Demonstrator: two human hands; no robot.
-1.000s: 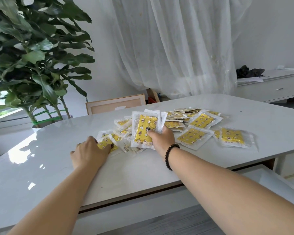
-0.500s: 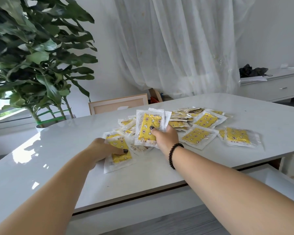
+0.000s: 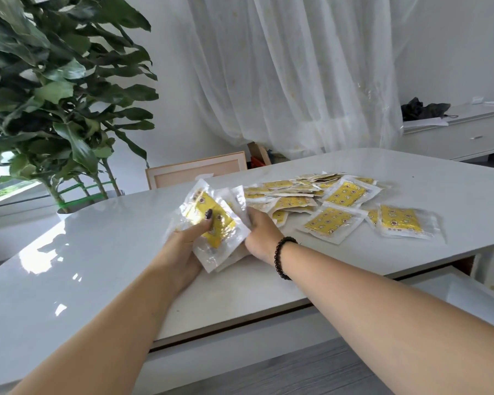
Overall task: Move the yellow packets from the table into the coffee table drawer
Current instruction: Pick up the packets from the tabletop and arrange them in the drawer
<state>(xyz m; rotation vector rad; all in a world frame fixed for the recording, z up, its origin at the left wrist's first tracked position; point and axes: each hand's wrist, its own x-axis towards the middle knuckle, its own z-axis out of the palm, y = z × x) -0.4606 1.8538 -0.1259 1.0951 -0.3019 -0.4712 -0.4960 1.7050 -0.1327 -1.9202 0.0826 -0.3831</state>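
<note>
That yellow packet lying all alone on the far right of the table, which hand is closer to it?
Right. The right hand sits mid-table, with other packets between it and the lone packet. The left hand, gripping a packet, is farther left.

A glossy white worktop (image 3: 268, 286) is carrying a loose heap of yellow packets (image 3: 305, 195) toward its far right, with one packet (image 3: 402, 222) lying apart, nearest the right edge.

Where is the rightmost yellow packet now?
Head view: the rightmost yellow packet lies flat on the table, right of the loose pile, near the table's front edge.
</note>
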